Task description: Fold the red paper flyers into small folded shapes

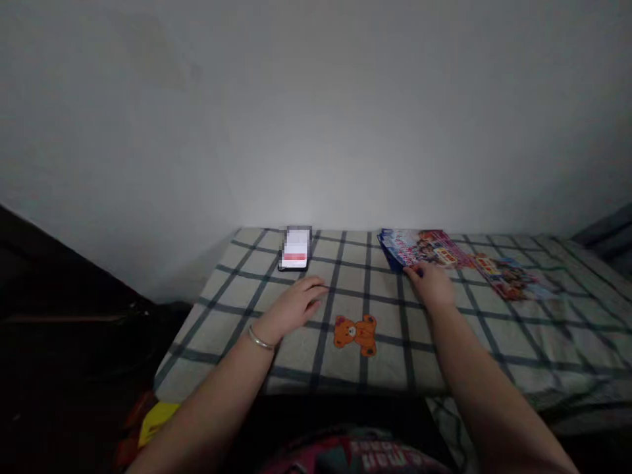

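My left hand (299, 301), with a silver bangle at the wrist, lies over the checked cloth with its fingers stretched out and nothing in them. Right of it sits a flat orange teddy bear cutout (355, 334). My right hand (433, 283) pinches the near edge of a colourful printed leaflet (417, 247) that has a blue underside or another sheet below it. The fingertips partly hide that edge. A second printed leaflet (516, 276) lies further right on the cloth.
A phone (296, 249) with a lit, blurred screen lies near the back edge, beyond my left hand. The checked tablecloth (222, 316) covers a table against a pale wall (316, 131). Something yellow (157, 421) shows below the table's front left corner.
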Demonstrator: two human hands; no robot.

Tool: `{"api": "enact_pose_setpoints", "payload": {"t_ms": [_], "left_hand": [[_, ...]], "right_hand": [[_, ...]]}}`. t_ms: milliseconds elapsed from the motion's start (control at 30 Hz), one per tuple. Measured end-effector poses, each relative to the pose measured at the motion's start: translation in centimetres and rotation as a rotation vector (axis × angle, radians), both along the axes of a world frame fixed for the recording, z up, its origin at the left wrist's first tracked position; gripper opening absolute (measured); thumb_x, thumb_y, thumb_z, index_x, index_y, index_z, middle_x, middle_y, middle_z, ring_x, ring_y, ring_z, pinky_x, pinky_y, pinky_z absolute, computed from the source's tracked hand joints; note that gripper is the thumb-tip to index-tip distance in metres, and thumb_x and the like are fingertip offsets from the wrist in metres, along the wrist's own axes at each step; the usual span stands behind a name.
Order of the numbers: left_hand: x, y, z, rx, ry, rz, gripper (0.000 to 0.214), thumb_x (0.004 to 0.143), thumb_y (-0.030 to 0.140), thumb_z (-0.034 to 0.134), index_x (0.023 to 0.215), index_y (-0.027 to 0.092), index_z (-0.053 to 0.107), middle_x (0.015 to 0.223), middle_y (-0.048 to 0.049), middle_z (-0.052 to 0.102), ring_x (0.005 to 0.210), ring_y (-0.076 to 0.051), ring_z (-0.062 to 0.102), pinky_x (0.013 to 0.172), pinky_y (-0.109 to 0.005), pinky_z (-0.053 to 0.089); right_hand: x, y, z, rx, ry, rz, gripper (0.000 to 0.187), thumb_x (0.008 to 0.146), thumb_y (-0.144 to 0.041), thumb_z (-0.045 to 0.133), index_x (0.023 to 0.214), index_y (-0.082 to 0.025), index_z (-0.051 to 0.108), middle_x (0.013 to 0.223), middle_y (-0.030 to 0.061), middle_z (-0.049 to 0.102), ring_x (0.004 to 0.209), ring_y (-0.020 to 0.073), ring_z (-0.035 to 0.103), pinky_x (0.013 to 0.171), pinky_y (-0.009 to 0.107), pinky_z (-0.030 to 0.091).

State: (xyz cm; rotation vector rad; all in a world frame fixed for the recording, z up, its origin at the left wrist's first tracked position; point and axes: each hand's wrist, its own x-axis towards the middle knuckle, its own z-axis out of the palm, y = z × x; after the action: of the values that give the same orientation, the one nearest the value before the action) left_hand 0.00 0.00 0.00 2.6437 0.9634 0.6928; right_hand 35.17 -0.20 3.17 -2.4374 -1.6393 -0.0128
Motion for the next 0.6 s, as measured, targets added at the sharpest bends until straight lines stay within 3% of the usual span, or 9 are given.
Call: {"api": "enact_pose_setpoints", "payload": {"t_ms": [233, 300, 433, 600], "left_hand": [[-0.6, 0.2, 0.0, -0.025, -0.014, 0.008, 0.033, 0.088, 0.010, 0.050, 0.117, 0.022, 0.061, 0.127, -0.0078, 0.056, 0.120, -0.020, 0.053, 0.107, -0.041, 0.045], [-0.5, 0.0, 0.1, -0.029, -0.016, 0.023, 0.037, 0.088, 0.011, 0.050, 0.123, 0.022, 0.058, 0.128, -0.0072, 0.056, 0.119, -0.020, 0.054, 0.107, -0.041, 0.045], [-0.4, -0.3, 0.6, -0.010, -0.041, 0.070, 0.049, 0.089, 0.012, 0.050, 0.137, 0.025, 0.045, 0.138, -0.0075, 0.048, 0.125, -0.021, 0.050, 0.109, -0.041, 0.043], [-0.4, -0.4, 0.9, 0.031, -0.018, 0.046, 0.049, 0.090, 0.019, 0.055, 0.137, 0.028, 0.045, 0.139, -0.0078, 0.047, 0.125, -0.022, 0.051, 0.106, -0.042, 0.045]], "right_hand": [[-0.2, 0.0, 1.3, -0.077, -0.069, 0.102, 0.031, 0.095, -0.040, 0.044, 0.099, -0.020, 0.068, 0.097, 0.0116, 0.071, 0.088, 0.0242, 0.065, 0.068, 0.031, 0.042], [-1.4, -0.6, 1.7, -0.029, -0.125, 0.200, 0.027, 0.095, -0.034, 0.045, 0.100, -0.020, 0.067, 0.101, 0.0114, 0.070, 0.091, 0.0235, 0.064, 0.069, 0.029, 0.042], [-5.1, -2.7, 1.9, -0.051, -0.083, 0.529, 0.017, 0.094, -0.030, 0.050, 0.098, -0.023, 0.066, 0.105, 0.0066, 0.070, 0.095, 0.0210, 0.063, 0.073, 0.027, 0.043], [-8.7, -5.0, 1.3, -0.031, 0.023, 0.782, 0.012, 0.092, -0.026, 0.054, 0.091, -0.022, 0.065, 0.094, 0.0048, 0.070, 0.091, 0.0209, 0.063, 0.075, 0.029, 0.043]]}}
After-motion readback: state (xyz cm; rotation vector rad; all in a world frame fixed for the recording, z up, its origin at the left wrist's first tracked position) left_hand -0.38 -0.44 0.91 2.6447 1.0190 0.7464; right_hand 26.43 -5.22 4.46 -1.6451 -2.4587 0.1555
